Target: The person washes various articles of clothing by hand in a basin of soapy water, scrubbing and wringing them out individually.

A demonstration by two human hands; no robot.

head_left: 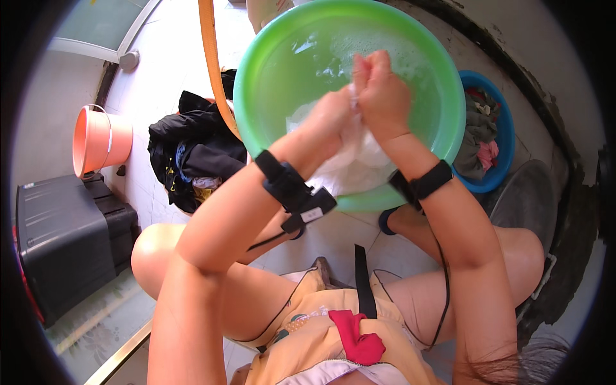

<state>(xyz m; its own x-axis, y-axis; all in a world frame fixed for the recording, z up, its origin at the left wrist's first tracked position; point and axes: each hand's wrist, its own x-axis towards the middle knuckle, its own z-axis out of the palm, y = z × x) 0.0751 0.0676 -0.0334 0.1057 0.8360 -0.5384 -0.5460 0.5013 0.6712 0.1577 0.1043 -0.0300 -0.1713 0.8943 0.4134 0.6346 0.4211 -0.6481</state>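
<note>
The white cloth (350, 160) is bunched between the left hand (327, 119) and right hand (382, 93), both closed tight on it above the soapy water at the near rim of the green basin (256, 70). Its wet tail hangs at that rim, so hard rubbing could drip or splash suds onto the tiled floor (173, 51), perhaps reaching the dark clothes pile (192, 154) beside the basin's left edge.

both hands over green basin (256, 96), soapy water inside. left hand (330, 115) and right hand (383, 96) fisted together, fingers clamped on bunched white cloth (350, 163); cloth hangs below the fingers into the basin. black bands on both wrists. left of the fingers: dark clothes pile (192, 151), further left an orange bucket (96, 141). right of the fingers: blue basin (507, 138) with clothes.
</note>
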